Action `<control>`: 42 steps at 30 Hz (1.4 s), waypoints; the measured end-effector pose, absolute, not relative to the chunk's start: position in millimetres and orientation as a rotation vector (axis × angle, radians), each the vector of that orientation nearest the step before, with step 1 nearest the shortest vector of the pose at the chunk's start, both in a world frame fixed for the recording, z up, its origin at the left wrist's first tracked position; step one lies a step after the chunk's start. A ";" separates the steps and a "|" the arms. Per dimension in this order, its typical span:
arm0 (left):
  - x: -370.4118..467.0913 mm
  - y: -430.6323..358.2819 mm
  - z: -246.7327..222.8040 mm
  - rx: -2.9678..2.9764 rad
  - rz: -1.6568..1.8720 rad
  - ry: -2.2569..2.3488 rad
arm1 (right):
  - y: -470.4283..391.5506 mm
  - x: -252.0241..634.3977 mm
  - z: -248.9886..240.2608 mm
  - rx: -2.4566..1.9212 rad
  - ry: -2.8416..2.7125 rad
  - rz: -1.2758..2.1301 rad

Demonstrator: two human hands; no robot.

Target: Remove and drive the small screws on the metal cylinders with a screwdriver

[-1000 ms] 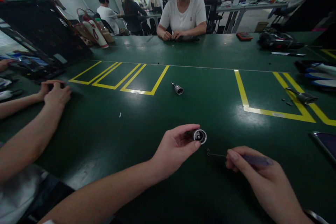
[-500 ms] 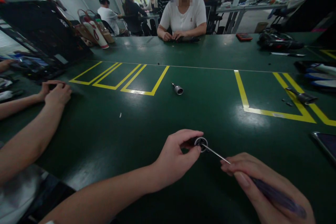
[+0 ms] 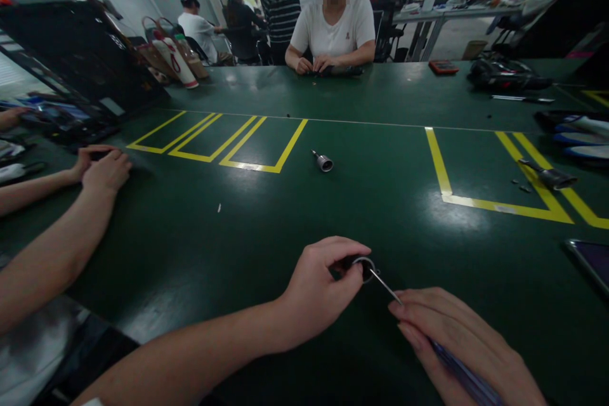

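Note:
My left hand [image 3: 321, 292] is closed around a small dark part with a round, silvery rim [image 3: 365, 260], held low over the table. Its fingers hide most of that part. In my right hand [image 3: 471, 336], fingers wrap a screwdriver [image 3: 387, 288] with a thin metal shaft and a purplish handle. The shaft's tip is at the ring's opening; how deep it sits I cannot tell. Beyond my hands, a dark metal socket-like piece [image 3: 324, 162] with a narrow shank lies on its side. A similar piece [image 3: 552, 177] lies to the right, across yellow tape.
Yellow tape outlines [image 3: 252, 167] mark the green table [image 3: 190, 254]. Small dark bits [image 3: 524, 189] lie near the right-hand piece. A phone-like device [image 3: 590, 266] sits at the right edge. At left, a co-worker's hands [image 3: 104, 168] rest on the table; another person [image 3: 333, 32] sits opposite.
My right hand has shifted left and down along the screwdriver, its handle now pointing more steeply toward me. The rim in my left hand has tilted slightly. A striped-shirt person behind moved left.

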State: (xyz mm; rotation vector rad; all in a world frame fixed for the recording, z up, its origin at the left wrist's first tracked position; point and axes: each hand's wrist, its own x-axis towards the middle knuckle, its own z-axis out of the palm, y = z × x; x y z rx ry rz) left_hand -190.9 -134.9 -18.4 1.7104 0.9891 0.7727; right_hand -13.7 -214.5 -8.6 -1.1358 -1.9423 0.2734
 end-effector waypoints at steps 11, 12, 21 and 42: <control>-188.3 -135.4 -15.8 1.749 0.802 1.008 | -217.2 -16.1 -6.5 -1.150 -1.962 0.195; -188.5 -135.4 -16.1 1.744 0.800 1.009 | -216.5 -16.5 -6.6 -1.139 -1.966 0.181; -187.5 -134.9 -15.6 1.677 0.822 0.992 | -213.4 -18.0 -11.8 -1.072 -2.037 0.035; -196.6 -120.9 -6.6 1.151 0.675 1.017 | -196.0 14.8 -50.5 -1.447 -1.206 0.887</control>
